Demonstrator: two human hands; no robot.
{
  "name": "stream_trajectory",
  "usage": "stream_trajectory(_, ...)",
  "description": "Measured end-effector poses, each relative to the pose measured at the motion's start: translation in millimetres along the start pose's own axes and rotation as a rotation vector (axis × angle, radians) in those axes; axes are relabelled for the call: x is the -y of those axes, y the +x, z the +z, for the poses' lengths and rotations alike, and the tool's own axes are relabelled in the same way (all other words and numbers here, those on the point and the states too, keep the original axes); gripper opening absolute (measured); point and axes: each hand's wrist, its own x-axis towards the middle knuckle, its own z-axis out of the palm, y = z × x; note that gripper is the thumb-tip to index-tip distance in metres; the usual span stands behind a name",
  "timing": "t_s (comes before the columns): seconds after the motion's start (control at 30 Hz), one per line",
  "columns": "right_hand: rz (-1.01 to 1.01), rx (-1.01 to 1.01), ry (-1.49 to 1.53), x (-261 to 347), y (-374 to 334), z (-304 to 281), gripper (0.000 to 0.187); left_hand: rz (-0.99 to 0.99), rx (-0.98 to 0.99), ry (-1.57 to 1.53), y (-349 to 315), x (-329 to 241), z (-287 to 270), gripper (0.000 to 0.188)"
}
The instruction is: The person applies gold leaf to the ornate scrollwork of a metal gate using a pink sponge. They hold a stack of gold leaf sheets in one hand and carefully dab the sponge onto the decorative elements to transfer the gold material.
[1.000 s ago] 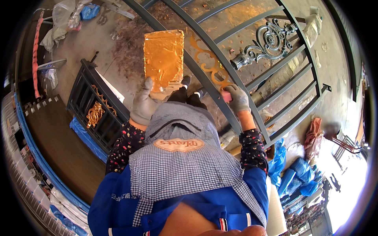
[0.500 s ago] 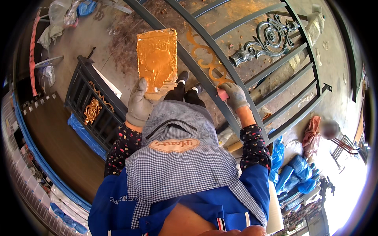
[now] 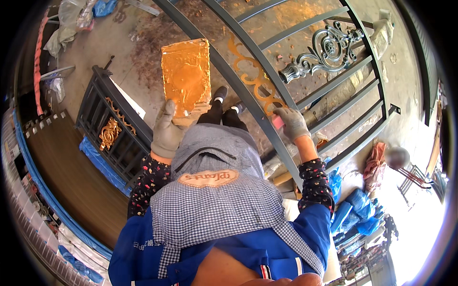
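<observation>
Hands apart. Left gloved hand [image 3: 166,132] clamped on lower edge of gold-coated board [image 3: 186,76]; right gloved hand [image 3: 292,125] pinching pink block [image 3: 277,122] by gold scrollwork [image 3: 259,89] on grey railing [image 3: 334,81]. Lettered oval patch [image 3: 208,178] on apron [image 3: 219,205].

Your left hand [image 3: 167,131] and right hand [image 3: 292,125] are in matt grey gloves that look like cloth. The slab [image 3: 187,78] at your left is coated in glossy gold, wrinkled and rough like thick paint, to its ragged edges. The pink block [image 3: 278,122] at your right looks matt. Your railing [image 3: 305,27] appears to be smooth, dark grey painted metal; toward its right edge, the moulded ornament [image 3: 329,47] has a silvery metallic sheen. Along its left edge, the scrolled strip [image 3: 261,90] is flat gold. Your checked apron [image 3: 214,205] is matt cloth.
</observation>
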Motion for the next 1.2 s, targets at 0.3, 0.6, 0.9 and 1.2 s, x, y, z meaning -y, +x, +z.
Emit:
stream_trajectory(0.3, -0.005, -0.119, 0.063, 13, 6, 12, 0.033, -0.037, 0.049, -0.015, -3, -3, 3, 0.060)
stream_trajectory(0.6, -0.035, 0.110, 0.056, 12, 12, -12, 0.033, -0.045, 0.005, 0.066, -5, -5, 11, 0.067)
stream_trajectory(0.9, 0.072, 0.080, 0.071, 6, -14, -18, 0.038, -0.039, 0.004, 0.047, -9, -7, 17, 0.069)
stream_trajectory(1.2, 0.077, 0.049, -0.080, 6, -35, -12, 0.046, -0.029, 0.022, -0.047, -14, -5, 11, 0.064)
